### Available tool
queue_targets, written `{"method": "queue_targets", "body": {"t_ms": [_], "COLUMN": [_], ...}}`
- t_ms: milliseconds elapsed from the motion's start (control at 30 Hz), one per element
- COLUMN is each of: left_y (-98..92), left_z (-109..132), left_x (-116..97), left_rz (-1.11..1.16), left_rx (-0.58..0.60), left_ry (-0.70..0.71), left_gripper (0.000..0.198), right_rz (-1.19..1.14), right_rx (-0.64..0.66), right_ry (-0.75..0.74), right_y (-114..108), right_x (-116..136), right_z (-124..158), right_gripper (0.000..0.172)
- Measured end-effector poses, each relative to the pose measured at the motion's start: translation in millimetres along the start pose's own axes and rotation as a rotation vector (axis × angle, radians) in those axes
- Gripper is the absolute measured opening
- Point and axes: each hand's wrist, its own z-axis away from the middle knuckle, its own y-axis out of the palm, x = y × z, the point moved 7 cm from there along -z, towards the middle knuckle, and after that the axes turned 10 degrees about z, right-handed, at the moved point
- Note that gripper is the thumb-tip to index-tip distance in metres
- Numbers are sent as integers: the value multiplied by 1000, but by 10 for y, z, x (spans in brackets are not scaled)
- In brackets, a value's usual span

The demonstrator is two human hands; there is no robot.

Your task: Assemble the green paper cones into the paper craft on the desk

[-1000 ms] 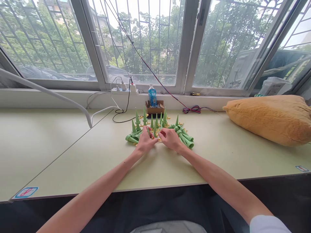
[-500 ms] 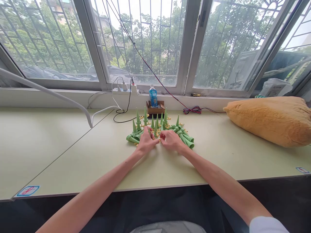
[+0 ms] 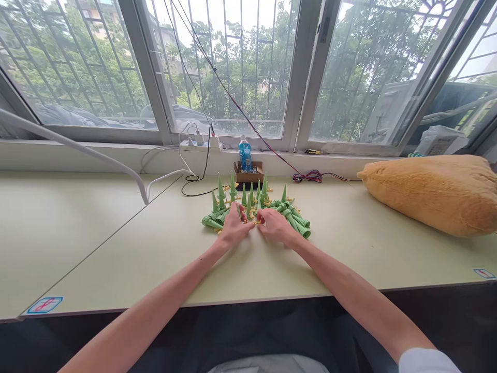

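Note:
Several green cone-shaped plant watering spikes with small yellow valves are gathered on the table. My left hand (image 3: 233, 227) is closed around one green watering spike (image 3: 239, 211), which its fingers partly cover. A small yellow valve (image 3: 257, 222) shows between my two hands. My right hand (image 3: 274, 225) has thumb and fingers pinched at this valve's right end. Behind both hands, upright spikes (image 3: 264, 189) stand with their points up. Lying spikes (image 3: 298, 220) are piled just right of my right hand, and other lying spikes (image 3: 212, 223) are left of my left hand.
A small cardboard box (image 3: 254, 176) with a blue-labelled bottle (image 3: 245, 154) stands behind the spikes. An orange plush cushion (image 3: 430, 194) lies at the right. Cables (image 3: 308, 176) and a power strip (image 3: 194, 147) are along the window sill; a white cable (image 3: 128, 171) arches at the left.
My right hand's fingers have shifted very slightly to the right, and more of the yellow valve shows between the hands. My left hand stays in place around the spike.

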Motion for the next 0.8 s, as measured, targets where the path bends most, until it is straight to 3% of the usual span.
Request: {"method": "queue_targets", "body": {"t_ms": [400, 800], "left_y": [-12, -5], "left_z": [-52, -60], "left_x": [7, 12], "left_rz": [155, 123], "left_rx": [70, 95], "left_ry": [-99, -102], "left_gripper": [45, 35], "right_rz": [-4, 14], "right_rx": [41, 59], "right_ry": [34, 50], "right_y": [-5, -23], "right_x": [-4, 17], "right_z": [12, 21], "right_gripper": [8, 8]}}
